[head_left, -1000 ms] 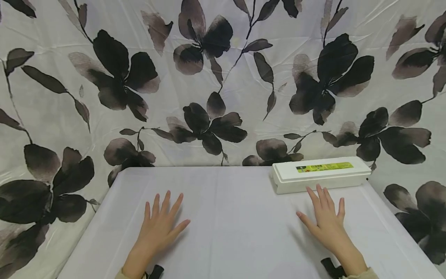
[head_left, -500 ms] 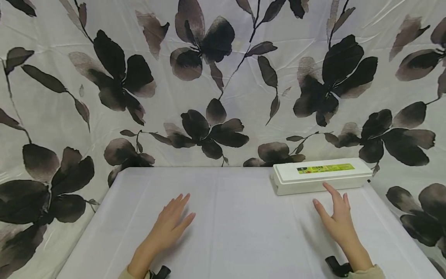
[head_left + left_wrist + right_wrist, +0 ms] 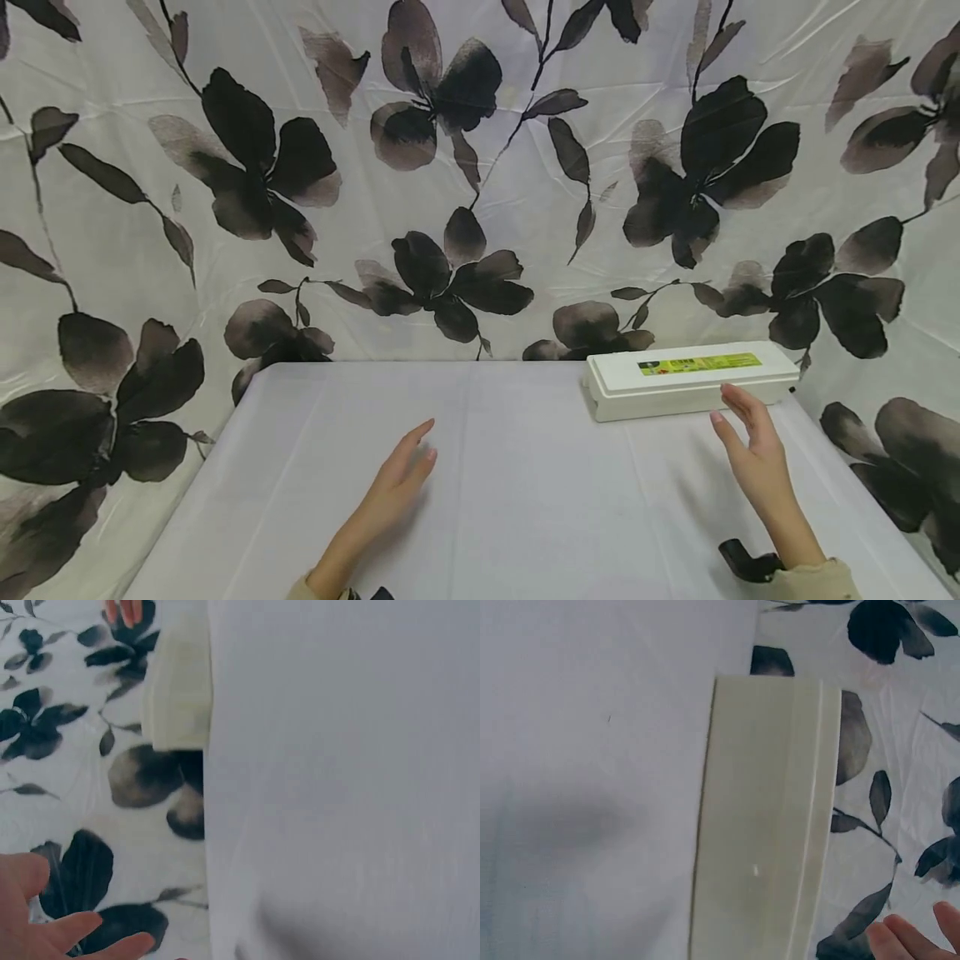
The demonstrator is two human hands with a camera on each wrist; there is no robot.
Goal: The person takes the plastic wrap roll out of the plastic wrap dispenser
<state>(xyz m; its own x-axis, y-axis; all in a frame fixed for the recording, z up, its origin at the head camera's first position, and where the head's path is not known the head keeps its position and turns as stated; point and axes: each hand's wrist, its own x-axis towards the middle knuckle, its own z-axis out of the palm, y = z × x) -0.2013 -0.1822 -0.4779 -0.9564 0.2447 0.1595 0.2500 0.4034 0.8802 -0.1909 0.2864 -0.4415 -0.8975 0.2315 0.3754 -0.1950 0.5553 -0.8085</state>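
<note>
A long white box (image 3: 690, 398) with a yellow-green label (image 3: 701, 364) on its lid lies at the back right of the table in the head view. My right hand (image 3: 763, 462) is held just in front of the box, thumb apart from the fingers, holding nothing. In the right wrist view the box's pale side (image 3: 757, 817) fills the middle, and fingertips (image 3: 907, 937) show at the lower right. Left of centre, my left hand (image 3: 397, 483) hangs above the tabletop, palm turned inward and holding nothing. Its spread fingers (image 3: 67, 930) show in the left wrist view.
A white cloth covers the table (image 3: 525, 500). Behind it hangs a white curtain (image 3: 585, 275) printed with dark flowers. A black wrist device (image 3: 750, 562) sits beside the right sleeve (image 3: 813, 583).
Both hands have turned from palm-down to palms facing inward and shifted a little to the right. The box has stayed in its place.
</note>
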